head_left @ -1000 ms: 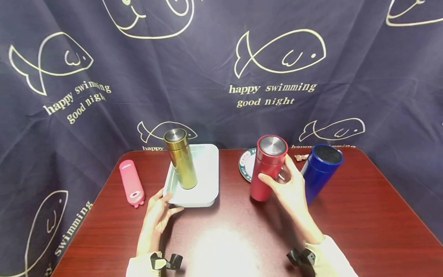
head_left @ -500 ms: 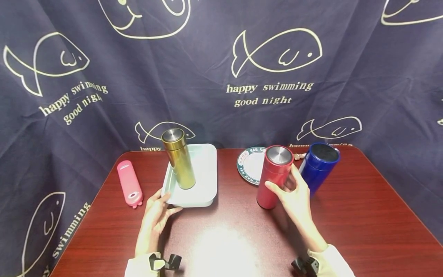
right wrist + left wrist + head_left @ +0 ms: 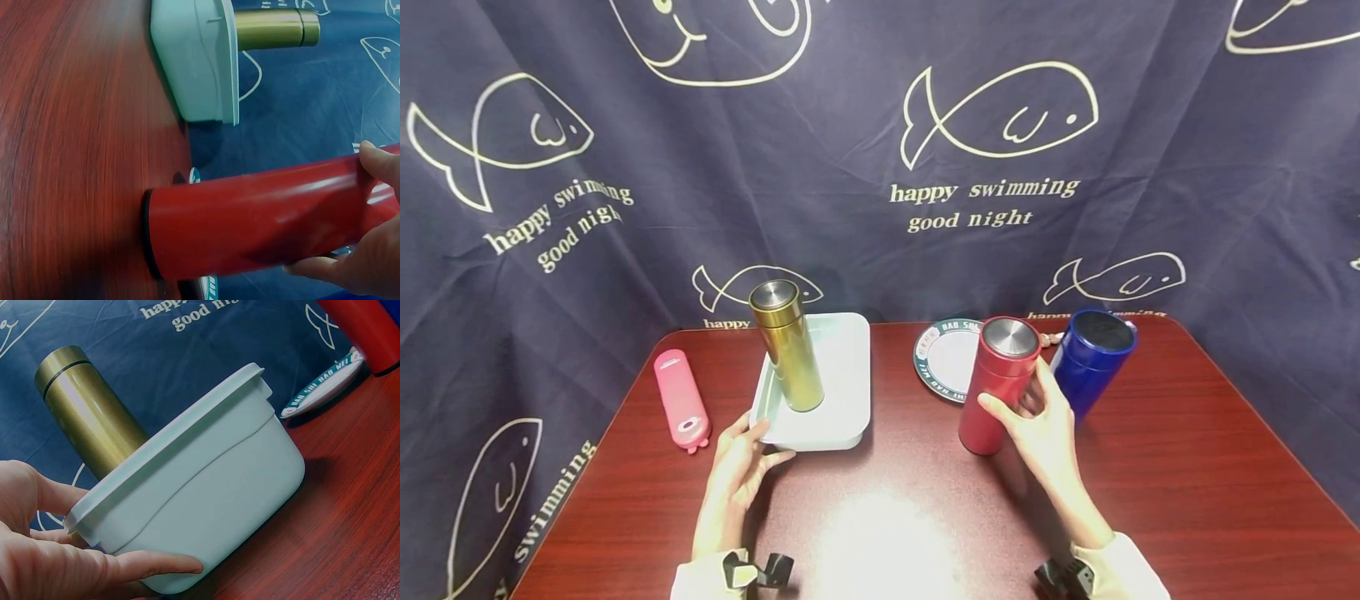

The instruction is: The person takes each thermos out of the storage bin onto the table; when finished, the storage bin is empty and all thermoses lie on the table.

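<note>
A pale mint plastic basin sits at the left middle of the table. A gold thermos with a steel-topped lid stands upright in it. My left hand grips the basin's near left corner; in the left wrist view the thumb lies along its outer wall. My right hand holds a red thermos around its upper part, below the silver lid. The red thermos is upright at the table; whether its black base touches the surface I cannot tell.
A blue thermos stands just right of the red one. Behind the red thermos lies a round plate with a green lettered rim, and a small beige item. A long pink case lies left. A dark fish-patterned curtain hangs behind.
My right hand has moved the red thermos right and nearer to me, uncovering more of the plate; it barely moves in the last half second. The left hand keeps its hold on the basin.
</note>
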A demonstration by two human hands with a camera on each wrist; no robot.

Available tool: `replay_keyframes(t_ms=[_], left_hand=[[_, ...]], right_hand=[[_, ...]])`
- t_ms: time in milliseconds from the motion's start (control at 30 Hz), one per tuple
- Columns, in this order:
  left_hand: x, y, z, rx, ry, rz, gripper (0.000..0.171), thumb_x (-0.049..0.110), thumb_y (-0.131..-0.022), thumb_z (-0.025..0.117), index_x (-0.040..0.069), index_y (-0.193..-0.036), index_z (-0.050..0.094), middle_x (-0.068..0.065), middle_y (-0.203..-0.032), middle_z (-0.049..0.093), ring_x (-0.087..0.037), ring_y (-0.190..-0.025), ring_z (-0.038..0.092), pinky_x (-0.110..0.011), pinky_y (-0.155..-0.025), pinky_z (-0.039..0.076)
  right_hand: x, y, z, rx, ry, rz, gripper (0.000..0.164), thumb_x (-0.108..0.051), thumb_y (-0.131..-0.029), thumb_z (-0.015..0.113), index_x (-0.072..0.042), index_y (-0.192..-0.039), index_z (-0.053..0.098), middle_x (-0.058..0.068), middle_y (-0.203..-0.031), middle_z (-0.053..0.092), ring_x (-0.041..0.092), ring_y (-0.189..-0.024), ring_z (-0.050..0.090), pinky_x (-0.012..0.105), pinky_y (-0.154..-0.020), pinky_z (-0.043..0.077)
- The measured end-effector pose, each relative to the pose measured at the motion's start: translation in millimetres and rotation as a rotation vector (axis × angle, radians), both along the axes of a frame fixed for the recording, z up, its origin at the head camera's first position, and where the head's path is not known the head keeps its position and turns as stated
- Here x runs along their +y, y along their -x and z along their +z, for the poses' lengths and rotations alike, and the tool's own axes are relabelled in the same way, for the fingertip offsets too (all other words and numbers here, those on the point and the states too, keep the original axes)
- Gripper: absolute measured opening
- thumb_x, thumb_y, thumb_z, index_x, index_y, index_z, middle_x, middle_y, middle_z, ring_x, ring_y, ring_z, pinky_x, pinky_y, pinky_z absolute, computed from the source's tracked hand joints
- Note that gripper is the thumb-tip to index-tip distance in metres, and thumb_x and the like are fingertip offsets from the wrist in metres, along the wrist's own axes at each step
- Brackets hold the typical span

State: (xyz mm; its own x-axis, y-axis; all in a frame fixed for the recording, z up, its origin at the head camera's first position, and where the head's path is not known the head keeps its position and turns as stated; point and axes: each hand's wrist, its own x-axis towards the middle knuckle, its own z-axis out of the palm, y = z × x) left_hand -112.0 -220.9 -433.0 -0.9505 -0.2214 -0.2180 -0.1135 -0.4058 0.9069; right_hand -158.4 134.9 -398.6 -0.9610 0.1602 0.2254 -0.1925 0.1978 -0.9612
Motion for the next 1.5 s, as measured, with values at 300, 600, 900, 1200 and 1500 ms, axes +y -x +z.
replay_keyframes(t_ms=[300, 600, 900, 1200, 1500], left_hand=[[0.8, 1.1, 2.0, 0.006, -0.012, 0.003, 0.046, 0.002, -0.101, 0.037, -0.012, -0.144, 0.025, -0.003, -0.105, 0.062, -0.011, -0.096, 0.062, -0.072, -0.097, 0.031], [1.1, -2.2, 2.0, 0.005, -0.007, 0.007, 0.046, 0.001, -0.102, 0.036, -0.012, -0.144, 0.025, -0.004, -0.107, 0.062, -0.011, -0.096, 0.061, -0.072, -0.097, 0.031], [1.6, -1.2, -0.3, 0.014, -0.002, 0.006, 0.044, 0.0, -0.101, 0.035, -0.013, -0.142, 0.025, -0.006, -0.107, 0.061, -0.012, -0.097, 0.061, -0.073, -0.096, 0.032], [1.7, -1.5, -1.5, 0.021, -0.005, 0.009, 0.044, 0.001, -0.101, 0.037, -0.013, -0.142, 0.026, -0.007, -0.107, 0.061, -0.013, -0.097, 0.06, -0.074, -0.095, 0.031], [3.6, -2.9, -0.4, 0.032, 0.012, 0.011, 0.044, 0.0, -0.101, 0.037, -0.014, -0.141, 0.026, -0.004, -0.103, 0.062, -0.013, -0.095, 0.061, -0.075, -0.094, 0.032]], right_hand=[[3.7, -3.7, 2.8, -0.012, -0.093, 0.054, 0.088, -0.012, -0.081, 0.079, -0.017, -0.152, 0.029, 0.018, -0.145, 0.046, 0.034, -0.133, 0.045, 0.044, -0.104, 0.039], [5.3, 4.0, 47.3, 0.133, -0.114, 0.054, 0.102, -0.007, -0.077, 0.081, -0.036, -0.154, 0.021, 0.004, -0.154, 0.037, 0.022, -0.141, 0.035, 0.045, -0.111, 0.033], [-14.9, 14.0, 110.9, 0.339, -0.092, 0.116, 0.101, -0.002, -0.075, 0.081, -0.035, -0.153, 0.026, -0.002, -0.151, 0.041, 0.014, -0.141, 0.035, 0.039, -0.115, 0.028], [-72.1, 17.9, 119.8, 0.393, -0.007, 0.284, 0.1, -0.006, -0.076, 0.083, -0.035, -0.153, 0.026, -0.004, -0.15, 0.041, 0.009, -0.139, 0.037, 0.035, -0.114, 0.031], [-123.3, 28.4, 84.7, 0.274, 0.148, 0.363, 0.103, -0.005, -0.078, 0.081, -0.035, -0.155, 0.019, 0.001, -0.151, 0.041, 0.017, -0.139, 0.038, 0.044, -0.111, 0.034]])
